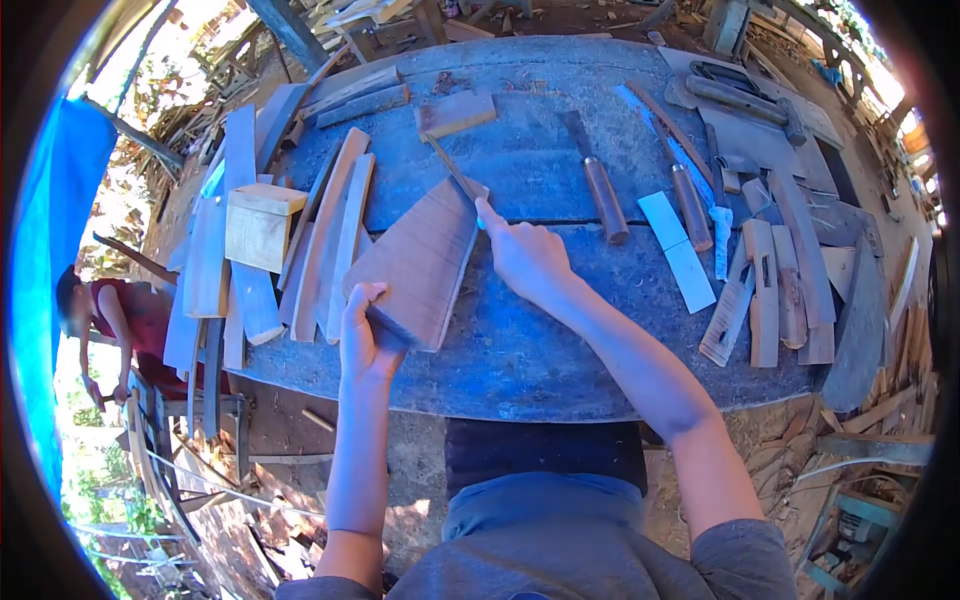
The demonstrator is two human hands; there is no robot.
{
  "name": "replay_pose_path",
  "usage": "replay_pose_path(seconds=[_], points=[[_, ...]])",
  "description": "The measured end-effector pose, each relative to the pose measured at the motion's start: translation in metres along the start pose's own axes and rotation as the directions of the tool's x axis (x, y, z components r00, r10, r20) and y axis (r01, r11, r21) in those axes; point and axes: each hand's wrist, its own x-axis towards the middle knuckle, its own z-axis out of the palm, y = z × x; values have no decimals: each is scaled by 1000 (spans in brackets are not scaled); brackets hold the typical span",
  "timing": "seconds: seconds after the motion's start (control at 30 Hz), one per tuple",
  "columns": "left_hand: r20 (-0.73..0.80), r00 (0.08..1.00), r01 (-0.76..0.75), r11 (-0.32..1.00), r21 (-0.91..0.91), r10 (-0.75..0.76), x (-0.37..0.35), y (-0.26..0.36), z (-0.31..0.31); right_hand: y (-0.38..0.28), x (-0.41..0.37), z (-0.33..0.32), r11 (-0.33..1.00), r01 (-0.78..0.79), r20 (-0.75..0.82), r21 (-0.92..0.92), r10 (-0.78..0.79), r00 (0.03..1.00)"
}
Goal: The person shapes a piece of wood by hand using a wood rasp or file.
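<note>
Near the centre, slightly towards 10 o'clock: a brown wooden block (pixel 418 265), tilted, seemingly raised off the blue-stained table (pixel 560 350). At 8 o'clock, the left hand (pixel 366 335), clasped round the block's lower corner, thumb along the edge. At 1 o'clock, the right hand (pixel 525 255), fingers curled, index finger forward, apparently pinching the near end of a thin tool (pixel 453 170) across the block's top corner; exact kind of tool too small to tell.

Main risk: a skid of the thin tool off that corner, from too hard a push or a slack left grip. Also possible: a twist or drop of the block, from being held near one end only. At 2 o'clock, a wooden-handled chisel (pixel 602 192), liable to be knocked by a wide swing of the right arm. At 10 o'clock, loose wood strips (pixel 330 235), likely to slide after a bump from the block.
</note>
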Motion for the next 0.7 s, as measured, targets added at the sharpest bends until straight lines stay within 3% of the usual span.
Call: replay_pose_path(seconds=[0.07, 0.13, 0.27, 0.33, 0.43, 0.53, 0.63, 0.7], points=[[-34, 999, -14, 1000, 9, 14, 0, 0, 2, -12, -28, 6, 996, 57, -88, -71, -64, 994], [-13, 1000, 15, 1000, -10, -15, 5, 3, -4, -39, -74, -14, 981, 172, 87, -90, -164, 983], [-46, 997, 66, 997, -43, -68, 5, 2, -6, -15, -48, -6, 984, 177, 39, 14, -177, 983], [-29, 998, 48, 999, -23, -49, 3, 0, -2, 8, -4, 9, 999, 42, -35, 17, -42, 999], [-34, 999, 27, 999, -19, -28, -5, -2, 6, 2, -2, 6, 997, 23, -64, 69, -19, 998], [-19, 999, 37, 996, -78, -39, -2, -4, 4, -30, -65, -5, 990, 138, 53, 1, -138, 989], [11, 996, 91, 991, -102, -91, -6, -6, 4, -24, -60, -13, 992, 122, 41, 34, -124, 991], [40, 994, 105, 990, -95, -102, -8, -5, 10, 4, -14, 10, 996, 88, -29, 24, -87, 996]])
